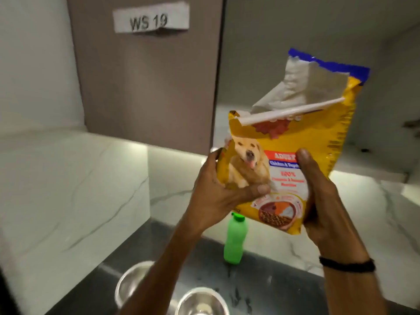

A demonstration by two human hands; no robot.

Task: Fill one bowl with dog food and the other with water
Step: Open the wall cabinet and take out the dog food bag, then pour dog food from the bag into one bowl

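A yellow dog food bag [318,142] with a dog picture and a torn-open top is held up in the air, tilted. My left hand [218,192] grips its lower left side and my right hand [322,201] holds its lower right corner. Below on the dark counter stand two steel bowls: one [129,285] partly hidden by my left forearm, the other [200,302] at the bottom edge. I see nothing in either. A green water bottle [234,239] with its cap on stands upright behind the bowls.
A brown cabinet [147,87] labelled WS 19 hangs above. White marble wall panels [68,189] close in the left and back. The dark counter [272,287] stretches to the right of the bowls.
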